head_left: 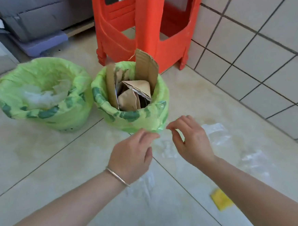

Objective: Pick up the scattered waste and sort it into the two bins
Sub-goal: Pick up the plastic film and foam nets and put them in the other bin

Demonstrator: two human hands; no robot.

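Two bins are seen mid-left of the frame: the left bin (pixel 43 110) w/ soft plastic, the right bin (pixel 134 114) w/ cardboard (pixel 134 89). The left hand (pixel 132 155) and right hand (pixel 191 141) are held low center, just by the right bin's bag edge; both grips are loose and nothing is held. Clear plastic wrap (pixel 215 132) is left on the floor, lower right, also a yellow scrap (pixel 221 199). Plastic should prob. be bunched up first, then dropped in the left bin
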